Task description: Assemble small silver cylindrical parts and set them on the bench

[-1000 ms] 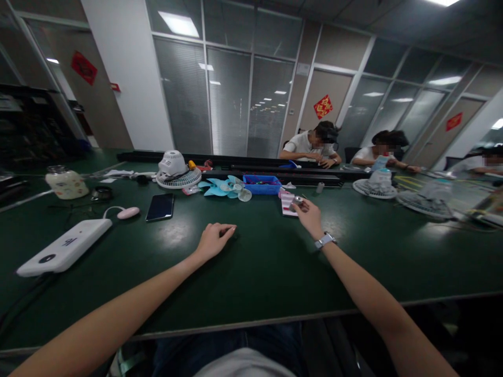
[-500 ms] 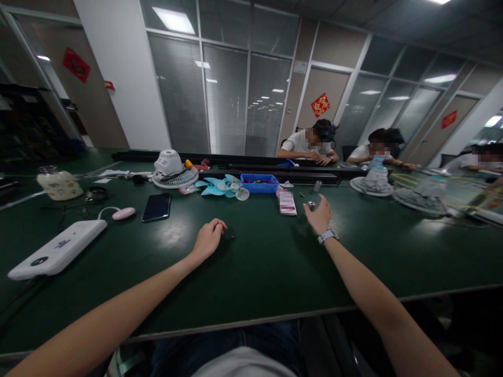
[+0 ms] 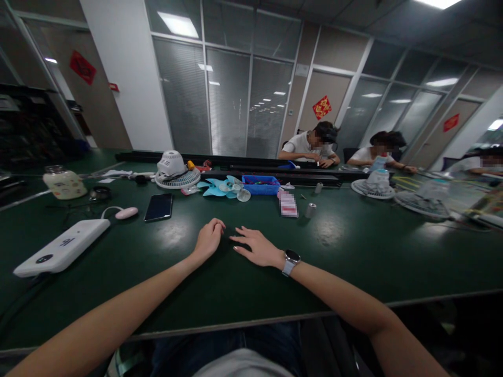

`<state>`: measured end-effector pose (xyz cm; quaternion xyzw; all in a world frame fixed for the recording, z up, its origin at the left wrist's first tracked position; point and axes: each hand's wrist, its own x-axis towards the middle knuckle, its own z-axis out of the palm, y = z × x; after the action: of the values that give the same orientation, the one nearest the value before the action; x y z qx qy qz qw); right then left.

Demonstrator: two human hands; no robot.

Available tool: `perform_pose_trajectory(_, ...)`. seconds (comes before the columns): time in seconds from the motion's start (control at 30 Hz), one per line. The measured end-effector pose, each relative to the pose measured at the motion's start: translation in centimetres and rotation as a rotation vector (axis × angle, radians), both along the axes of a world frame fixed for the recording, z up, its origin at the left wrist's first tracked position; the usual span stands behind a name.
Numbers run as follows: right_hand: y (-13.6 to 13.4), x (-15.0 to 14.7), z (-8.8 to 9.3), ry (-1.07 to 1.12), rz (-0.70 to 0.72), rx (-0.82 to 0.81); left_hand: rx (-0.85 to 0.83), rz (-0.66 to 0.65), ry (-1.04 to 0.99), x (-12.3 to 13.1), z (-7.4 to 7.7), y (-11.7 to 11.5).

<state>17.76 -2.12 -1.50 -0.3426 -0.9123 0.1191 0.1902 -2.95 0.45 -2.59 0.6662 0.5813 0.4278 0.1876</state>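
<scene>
My left hand point(image 3: 210, 238) rests on the green table point(image 3: 188, 298) with its fingers curled together. What they hold, if anything, is hidden from this side. Just to its right, my right hand point(image 3: 259, 247) lies low over the tabletop, fingers apart and pointing at the left hand, a watch point(image 3: 291, 257) on its wrist. Nothing shows in that hand. Beyond it stands a small silver metal cylinder point(image 3: 310, 210), apart from both hands. A similar cylinder point(image 3: 319, 187) is farther back, with a tiny thin piece point(image 3: 303, 197) beside it.
Toward the back are a blue bin point(image 3: 261, 189), light-blue fan blades point(image 3: 215, 187) and a white fan body point(image 3: 171, 166). A pink-and-white packet point(image 3: 288, 204) lies right of the bin. At left are a phone point(image 3: 158, 207), power bank-like white device point(image 3: 65, 246) and jar point(image 3: 64, 182). Co-workers sit opposite.
My right hand has come back from the silver cylinder, moving left and nearer to me, beside my left hand. The cylinder now stands free. The small dark piece near my left hand no longer shows.
</scene>
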Motion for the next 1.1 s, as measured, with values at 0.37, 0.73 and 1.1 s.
perform_pose_trajectory(0.37,1.0,1.3,0.8,0.253,-0.149,0.079,-0.016,-0.017,0.013,0.0,0.3,-0.4)
perform_pose_trajectory(0.73,8.0,17.6,2.8,0.234,-1.052,0.458,-0.035,-0.037,0.019,0.1,0.4,-0.5)
perform_pose_trajectory(1.1,9.2,20.6,1.8,0.189,-1.172,0.377,-0.052,-0.050,0.022,0.2,0.6,-0.6)
